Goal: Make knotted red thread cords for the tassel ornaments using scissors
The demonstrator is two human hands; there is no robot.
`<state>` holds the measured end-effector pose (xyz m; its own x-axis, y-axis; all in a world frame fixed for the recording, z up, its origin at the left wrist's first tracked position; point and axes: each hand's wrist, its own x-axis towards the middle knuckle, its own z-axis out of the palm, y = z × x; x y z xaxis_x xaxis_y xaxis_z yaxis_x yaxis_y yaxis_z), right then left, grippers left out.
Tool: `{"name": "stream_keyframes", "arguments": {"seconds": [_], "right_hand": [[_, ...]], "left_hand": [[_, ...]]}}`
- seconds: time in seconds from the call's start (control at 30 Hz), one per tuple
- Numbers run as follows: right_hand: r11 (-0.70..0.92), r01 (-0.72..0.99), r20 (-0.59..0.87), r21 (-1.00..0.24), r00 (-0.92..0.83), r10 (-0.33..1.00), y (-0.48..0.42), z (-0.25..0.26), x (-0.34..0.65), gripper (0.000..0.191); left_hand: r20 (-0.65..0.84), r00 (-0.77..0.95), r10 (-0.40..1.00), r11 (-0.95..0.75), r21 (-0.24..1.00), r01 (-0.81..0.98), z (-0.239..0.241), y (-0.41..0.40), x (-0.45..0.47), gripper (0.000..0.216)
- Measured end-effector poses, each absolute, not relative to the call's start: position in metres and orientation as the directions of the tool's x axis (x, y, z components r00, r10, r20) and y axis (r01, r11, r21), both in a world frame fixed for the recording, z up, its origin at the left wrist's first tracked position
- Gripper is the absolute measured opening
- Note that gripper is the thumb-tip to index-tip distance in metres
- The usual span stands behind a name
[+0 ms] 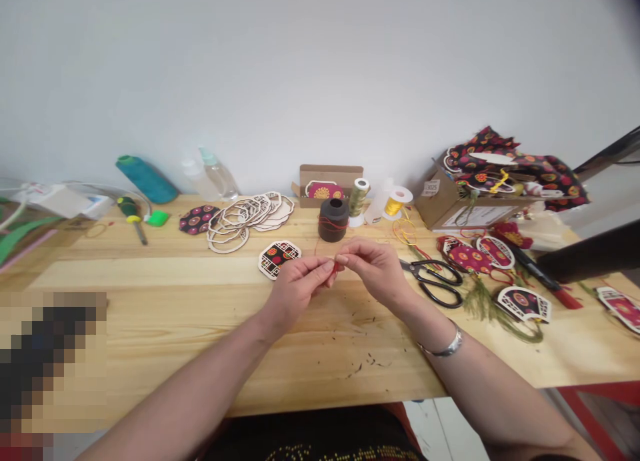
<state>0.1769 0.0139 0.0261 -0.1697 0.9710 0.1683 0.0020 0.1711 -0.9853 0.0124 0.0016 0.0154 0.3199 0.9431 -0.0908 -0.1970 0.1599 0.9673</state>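
Observation:
My left hand and my right hand meet over the middle of the table, both with fingers pinched. Between the fingertips shows a bit of red thread; most of it is hidden by the fingers. Just behind the hands stands a dark spool with red thread wound around it. An octagonal ornament with a white lattice frame and dark patterned fabric lies beside my left hand, partly covered by it. Black-handled scissors lie to the right of my right hand.
Wooden frames are heaped at the back left, near a teal thread cone and a screwdriver. Yellow and olive spools stand behind. A cardboard box holds patterned fabric at right, with tasselled ornaments before it.

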Motion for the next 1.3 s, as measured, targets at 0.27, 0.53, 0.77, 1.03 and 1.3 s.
{"name": "stream_keyframes", "arguments": {"seconds": [0.27, 0.53, 0.77, 1.03, 1.3], "right_hand": [[0.125, 0.010, 0.124, -0.992, -0.071, 0.990, 0.018, 0.027, 0.179, 0.020], [0.166, -0.031, 0.161, -0.986, 0.122, 0.979, 0.031, 0.022, 0.190, 0.030], [0.005, -0.489, 0.060, -0.872, -0.096, 0.994, 0.031, 0.036, 0.194, 0.030], [0.141, -0.432, 0.177, -0.891, -0.045, 0.983, 0.031, 0.046, 0.200, 0.035], [0.250, -0.518, 0.192, -0.818, 0.163, 0.968, 0.041, 0.050, 0.218, 0.034]], "left_hand": [[-0.157, 0.396, 0.905, 0.227, 0.964, -0.137, 0.027, 0.000, 0.016, 0.032], [-0.176, 0.527, 0.832, 0.280, 0.952, -0.124, 0.027, 0.002, 0.017, 0.038], [-0.206, 0.624, 0.754, 0.300, 0.953, -0.049, 0.025, -0.002, 0.015, 0.036], [-0.221, 0.728, 0.649, 0.080, 0.971, 0.224, 0.033, -0.002, 0.012, 0.031], [-0.335, 0.756, 0.562, 0.160, 0.941, 0.298, 0.027, -0.001, 0.011, 0.031]]}}
